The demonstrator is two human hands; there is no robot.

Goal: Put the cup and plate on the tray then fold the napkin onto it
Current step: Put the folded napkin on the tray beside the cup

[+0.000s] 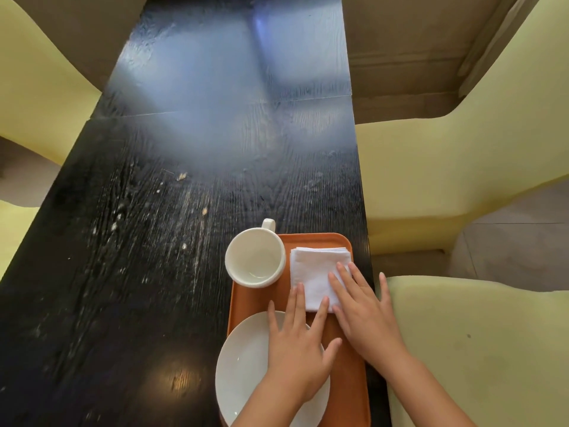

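Observation:
An orange tray (261, 298) lies at the near right of the black table. A white cup (255, 257) stands on its far left corner, handle pointing away. A white plate (243, 365) rests on its near left part, overhanging the tray's left edge. A folded white napkin (314, 266) lies on the far right of the tray. My left hand (297, 343) is flat, over the plate, its fingertips touching the napkin's near edge. My right hand (361, 315) lies flat with spread fingers on the napkin's near right corner.
The long black table (154, 241) stretches away, scuffed and with crumbs. Pale yellow chairs (462, 349) stand close along the right side and others (37, 87) on the left. The tray sits near the table's right edge.

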